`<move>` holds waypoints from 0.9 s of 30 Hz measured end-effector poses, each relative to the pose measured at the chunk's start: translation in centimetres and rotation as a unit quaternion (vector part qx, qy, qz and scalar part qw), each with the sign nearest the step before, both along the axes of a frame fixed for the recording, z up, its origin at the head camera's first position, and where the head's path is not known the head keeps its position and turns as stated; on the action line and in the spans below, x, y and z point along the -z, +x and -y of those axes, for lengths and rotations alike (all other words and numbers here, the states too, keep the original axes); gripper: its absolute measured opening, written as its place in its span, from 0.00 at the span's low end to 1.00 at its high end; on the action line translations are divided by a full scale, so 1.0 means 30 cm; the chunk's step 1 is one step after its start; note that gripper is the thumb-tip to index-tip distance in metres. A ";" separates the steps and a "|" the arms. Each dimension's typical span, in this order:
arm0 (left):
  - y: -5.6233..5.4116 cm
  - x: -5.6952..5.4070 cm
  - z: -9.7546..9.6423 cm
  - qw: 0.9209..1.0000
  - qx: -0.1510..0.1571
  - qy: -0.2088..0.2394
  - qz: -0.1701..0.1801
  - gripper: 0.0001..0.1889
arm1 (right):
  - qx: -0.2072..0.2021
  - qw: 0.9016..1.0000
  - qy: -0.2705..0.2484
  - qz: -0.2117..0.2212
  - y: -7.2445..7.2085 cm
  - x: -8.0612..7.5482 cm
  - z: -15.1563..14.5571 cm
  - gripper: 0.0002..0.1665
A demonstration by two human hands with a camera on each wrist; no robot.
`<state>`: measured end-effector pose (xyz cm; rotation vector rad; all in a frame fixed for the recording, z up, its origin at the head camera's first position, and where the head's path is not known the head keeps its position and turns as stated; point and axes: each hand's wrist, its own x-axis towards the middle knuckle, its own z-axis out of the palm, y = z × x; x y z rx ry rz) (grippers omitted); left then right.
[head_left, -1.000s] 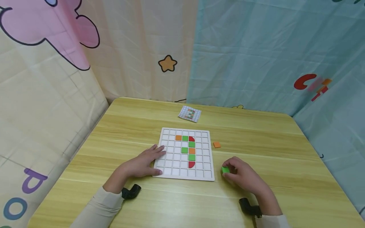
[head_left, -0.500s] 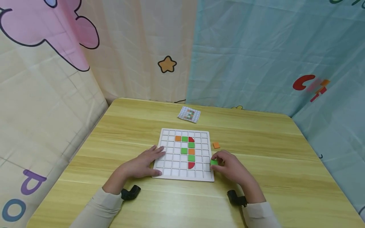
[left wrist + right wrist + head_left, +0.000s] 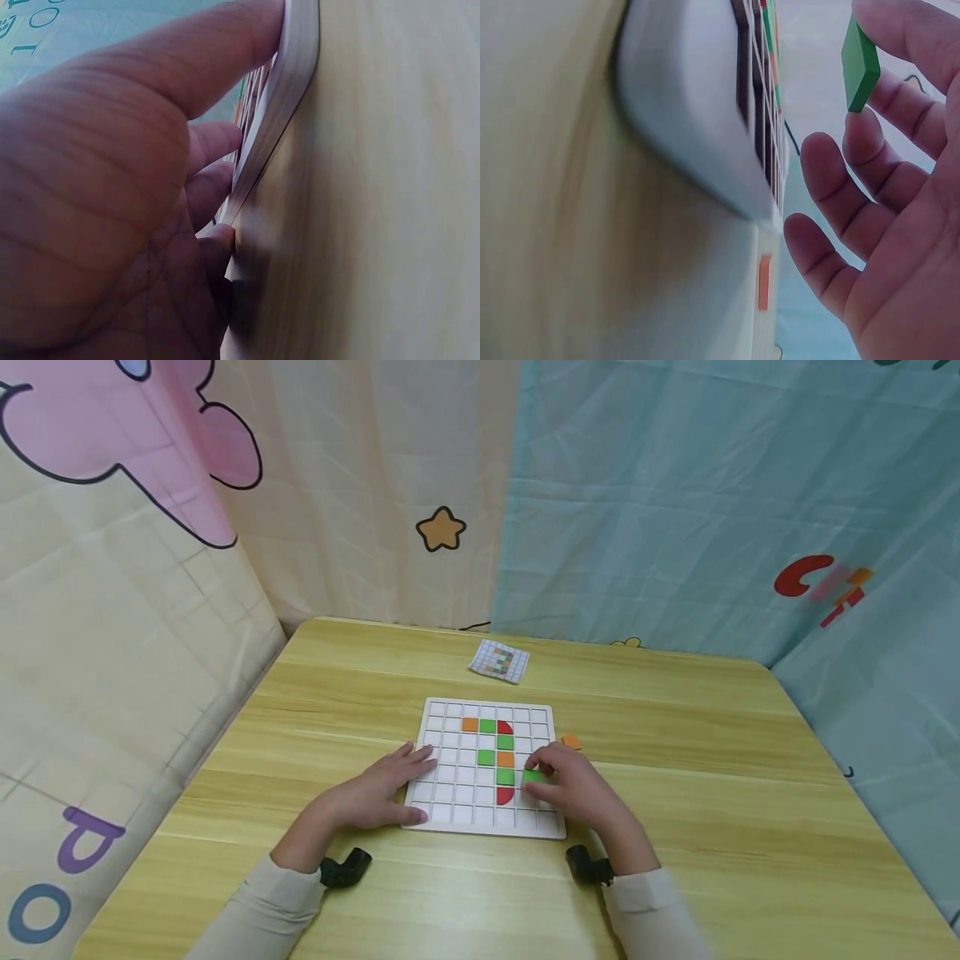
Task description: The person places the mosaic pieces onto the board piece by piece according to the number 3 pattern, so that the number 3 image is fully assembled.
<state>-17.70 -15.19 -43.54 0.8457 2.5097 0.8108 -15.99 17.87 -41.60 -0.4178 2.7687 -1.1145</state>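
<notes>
My right hand (image 3: pixel 573 781) pinches a green square tile (image 3: pixel 861 66) between thumb and fingers, above the right part of the white grid board (image 3: pixel 457 814). In the right wrist view the tile is clear of the board's surface. My left hand (image 3: pixel 375 787) rests on the board's left edge with fingers spread; the left wrist view shows its thumb (image 3: pixel 225 52) on the board's rim. Green, orange and red tiles sit in the board's cells, among them a red rounded tile (image 3: pixel 505 796) and an orange square (image 3: pixel 506 759).
A loose orange tile (image 3: pixel 572 742) lies on the wooden table (image 3: pixel 337 677) just right of the board, partly behind my right hand. Farther back lies a small paper card (image 3: pixel 499 661) printed with a coloured grid pattern. Curtains hang behind the table.
My right hand has carried the green tile leftward from the table beside the board to above its right columns. The left hand and the placed tiles have stayed put.
</notes>
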 end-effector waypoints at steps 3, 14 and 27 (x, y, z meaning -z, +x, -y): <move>0.000 0.000 0.001 1.000 0.002 0.004 -0.001 0.43 | -0.002 1.000 0.007 -0.004 -0.009 -0.002 0.029 0.08; 0.002 -0.011 0.000 1.000 0.000 -0.001 -0.002 0.43 | -0.016 0.999 0.018 -0.025 -0.026 0.003 0.123 0.09; 0.000 -0.003 -0.001 1.000 0.000 -0.003 -0.004 0.43 | -0.052 0.997 0.040 -0.036 -0.021 0.033 0.171 0.10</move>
